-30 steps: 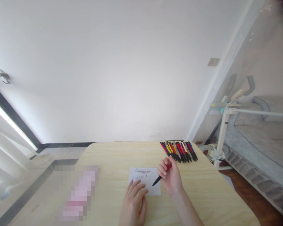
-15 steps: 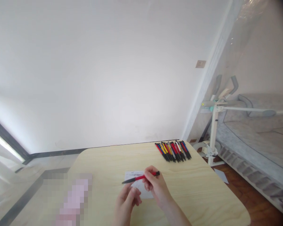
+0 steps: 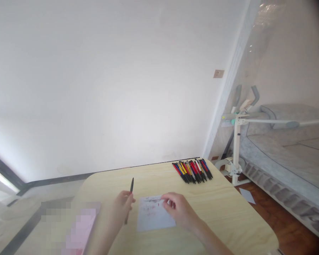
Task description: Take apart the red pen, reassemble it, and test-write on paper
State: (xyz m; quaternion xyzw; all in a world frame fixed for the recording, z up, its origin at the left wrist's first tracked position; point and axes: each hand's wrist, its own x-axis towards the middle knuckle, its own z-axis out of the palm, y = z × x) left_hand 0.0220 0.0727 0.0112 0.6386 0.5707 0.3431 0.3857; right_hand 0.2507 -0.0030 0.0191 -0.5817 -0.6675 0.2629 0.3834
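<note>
My left hand [image 3: 121,207] is closed around a pen [image 3: 132,185], which stands nearly upright with its black tip pointing up, left of the paper. A sheet of white paper [image 3: 155,224] lies on the table in front of me, with dark scribbles along its top and reddish marks below. Over the paper's upper right part is my right hand [image 3: 178,209], its fingers loosely curled and apart, with no pen in them. Whether its fingertips touch the sheet, I cannot tell. A small red mark shows just left of them.
A row of several pens [image 3: 192,170] in red, yellow, blue and white lies at the back right of the wooden table [image 3: 215,212]. A pinkish, blurred-out object [image 3: 82,226] is at the left. Exercise equipment [image 3: 236,141] and a grey sofa [image 3: 289,141] stand to the right.
The red and black pen has passed from my right hand to my left and turned upright. My left hand has moved left and up, uncovering more of the paper.
</note>
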